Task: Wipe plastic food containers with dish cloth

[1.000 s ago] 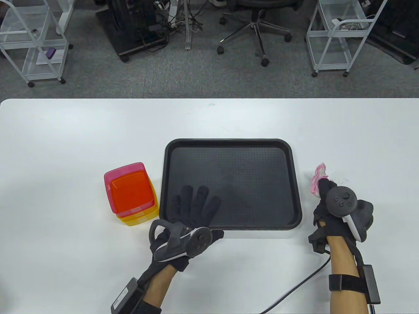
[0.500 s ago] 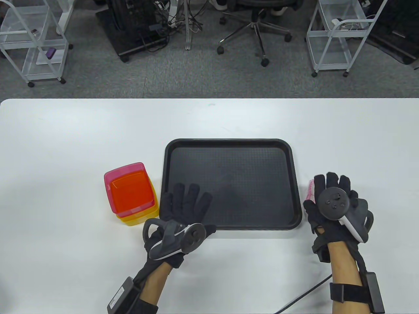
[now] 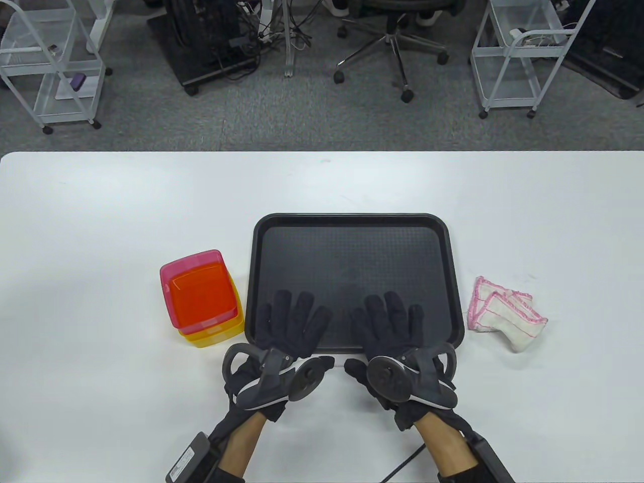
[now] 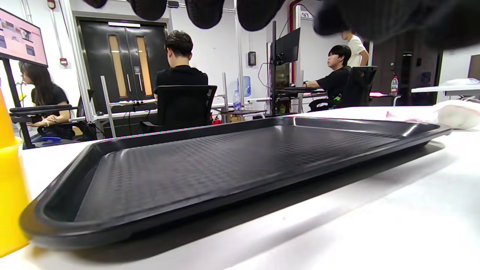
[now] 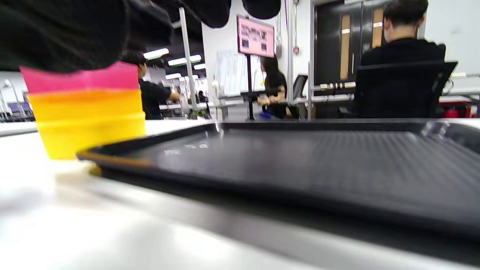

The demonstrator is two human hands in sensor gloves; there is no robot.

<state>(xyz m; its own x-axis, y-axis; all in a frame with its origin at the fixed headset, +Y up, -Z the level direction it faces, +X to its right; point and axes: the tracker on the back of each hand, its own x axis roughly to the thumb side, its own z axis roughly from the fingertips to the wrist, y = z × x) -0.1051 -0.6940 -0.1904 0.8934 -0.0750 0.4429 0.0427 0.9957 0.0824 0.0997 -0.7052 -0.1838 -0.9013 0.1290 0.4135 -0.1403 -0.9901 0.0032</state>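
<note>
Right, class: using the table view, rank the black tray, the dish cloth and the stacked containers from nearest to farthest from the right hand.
1. Black tray: under the right hand fingers.
2. Dish cloth: on the table, right of the tray.
3. Stacked containers: left of the tray, beyond the left hand.

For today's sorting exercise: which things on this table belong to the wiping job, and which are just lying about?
For the job:
- containers, stacked left of the tray
- cloth, folded, right of the tray
- left hand and right hand, both empty, fingers over the tray's near edge

Lying about:
- tray, black, nothing in it
</note>
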